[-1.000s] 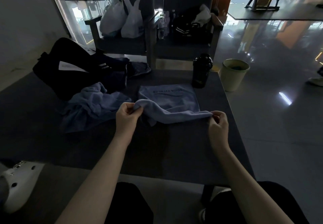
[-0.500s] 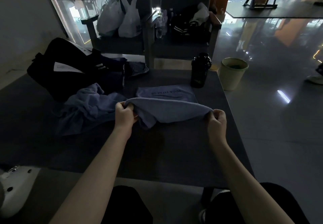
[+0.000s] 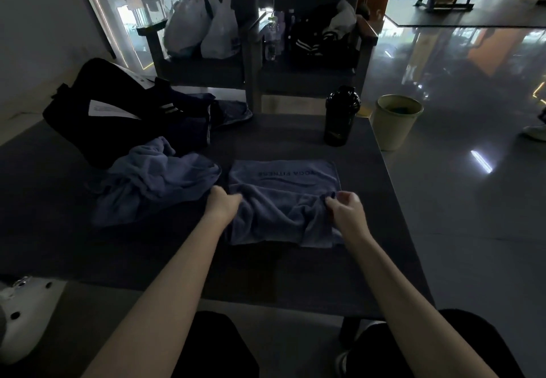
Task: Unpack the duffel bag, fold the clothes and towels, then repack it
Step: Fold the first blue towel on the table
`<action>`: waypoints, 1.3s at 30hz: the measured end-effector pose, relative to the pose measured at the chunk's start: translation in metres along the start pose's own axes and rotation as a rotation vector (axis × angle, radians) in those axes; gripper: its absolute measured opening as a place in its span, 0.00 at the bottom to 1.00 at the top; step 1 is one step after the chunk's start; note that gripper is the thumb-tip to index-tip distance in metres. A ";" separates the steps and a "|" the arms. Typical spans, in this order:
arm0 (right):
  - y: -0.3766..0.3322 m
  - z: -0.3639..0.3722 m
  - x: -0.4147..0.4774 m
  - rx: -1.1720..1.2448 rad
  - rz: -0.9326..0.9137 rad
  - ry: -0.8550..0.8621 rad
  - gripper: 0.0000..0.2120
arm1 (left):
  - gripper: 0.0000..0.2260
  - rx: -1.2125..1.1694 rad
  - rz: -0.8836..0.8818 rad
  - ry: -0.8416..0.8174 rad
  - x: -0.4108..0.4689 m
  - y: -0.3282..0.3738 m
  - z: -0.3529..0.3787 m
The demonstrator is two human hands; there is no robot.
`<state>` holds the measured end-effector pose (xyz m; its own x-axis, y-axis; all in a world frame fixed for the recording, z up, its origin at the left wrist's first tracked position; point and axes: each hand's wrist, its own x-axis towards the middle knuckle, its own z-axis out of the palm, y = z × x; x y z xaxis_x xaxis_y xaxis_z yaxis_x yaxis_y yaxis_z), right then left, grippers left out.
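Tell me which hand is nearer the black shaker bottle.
Right. The right hand pinches the towel on the person's side of the bottle, almost in line with it. The left hand grips the towel's opposite edge, farther off to the bottle's left.

Dim overall: the counter [image 3: 280,265] and what lies on it sit in deep shadow, colours muted. Brighter light comes from 11 to 2 o'clock, throwing glare streaks on the glossy floor [image 3: 472,200]. Wide-angle bending curves the edges; focus is fairly sharp centrally, softer at the corners
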<state>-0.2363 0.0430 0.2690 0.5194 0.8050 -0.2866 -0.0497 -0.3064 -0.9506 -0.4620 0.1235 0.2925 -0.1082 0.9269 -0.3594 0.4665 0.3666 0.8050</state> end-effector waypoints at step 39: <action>0.042 0.001 -0.009 -1.289 -0.369 -0.233 0.26 | 0.26 1.055 0.429 -0.246 -0.003 -0.036 0.032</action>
<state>-0.2444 0.0235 0.2320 0.1673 0.9699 -0.1772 0.9520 -0.2056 -0.2269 -0.4506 0.1052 0.2497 0.3549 0.8755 -0.3279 0.9349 -0.3296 0.1318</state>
